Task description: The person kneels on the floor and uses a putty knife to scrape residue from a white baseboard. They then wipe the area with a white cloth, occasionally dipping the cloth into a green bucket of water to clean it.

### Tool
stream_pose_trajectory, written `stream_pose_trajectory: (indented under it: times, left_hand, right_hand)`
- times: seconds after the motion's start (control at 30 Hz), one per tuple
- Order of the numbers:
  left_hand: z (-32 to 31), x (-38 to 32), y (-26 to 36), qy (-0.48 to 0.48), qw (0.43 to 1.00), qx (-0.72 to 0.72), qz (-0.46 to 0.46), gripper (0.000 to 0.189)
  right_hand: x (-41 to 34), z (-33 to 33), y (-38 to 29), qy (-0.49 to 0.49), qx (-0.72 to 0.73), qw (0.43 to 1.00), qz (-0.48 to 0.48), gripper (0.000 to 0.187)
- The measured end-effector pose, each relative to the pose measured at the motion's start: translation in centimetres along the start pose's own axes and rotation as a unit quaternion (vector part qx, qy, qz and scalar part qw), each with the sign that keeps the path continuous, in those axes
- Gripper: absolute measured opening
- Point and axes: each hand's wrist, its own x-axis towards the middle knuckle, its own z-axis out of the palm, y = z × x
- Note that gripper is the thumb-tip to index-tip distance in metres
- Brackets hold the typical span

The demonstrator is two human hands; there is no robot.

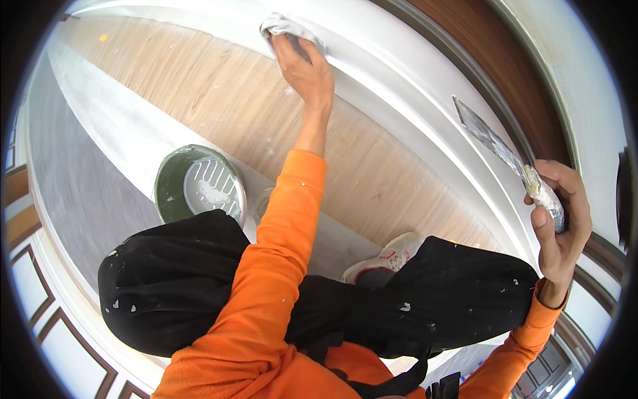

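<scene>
My left hand [307, 75] grips a crumpled whitish cloth [294, 26] against the foot of the white wall, close to the baseboard [359, 82]. Over at the right, my right hand [563, 214] is closed around the caked handle of a putty knife [491, 137]. Its blade, smeared with grey and white residue, points up and left, in front of the baseboard and apart from my left hand. To the left stands a green bucket [172, 192], partly hidden by my knee, with whitish wet residue on its bottom.
Pale wood-look flooring [214, 85] with white specks runs along the wall. Beyond it lie a whitish strip [114, 99] and a grey floor area [84, 164]. A brown wooden panel [498, 55] is at upper right. My shoe [389, 257] rests beneath my speckled black trousers.
</scene>
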Motion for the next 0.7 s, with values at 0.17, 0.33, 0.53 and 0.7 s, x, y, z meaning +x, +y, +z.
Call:
stream_pose_trajectory:
  times: [0.17, 0.33, 0.53, 0.7]
  left_hand:
    - [0.2, -3.7, -1.4, 0.000, 0.988, 0.140, 0.062, 0.033]
    - [0.4, -9.3, -0.3, -0.110, 0.981, 0.090, 0.130, 0.024]
    - [1.6, -21.8, 4.0, -0.284, 0.933, -0.033, 0.219, 0.020]
    - [0.8, -24.1, 6.4, -0.382, 0.879, -0.061, 0.277, 0.023]
  right_hand:
    - [0.2, -0.7, -0.4, -0.012, -0.007, 1.000, 0.000, 0.047]
    - [0.6, -0.6, 0.6, -0.022, -0.015, 0.997, -0.077, 0.050]
    - [1.0, -0.7, 0.1, -0.042, -0.016, 0.994, -0.102, 0.051]
    - [0.5, -1.1, 0.3, -0.042, -0.035, 0.995, -0.087, 0.048]
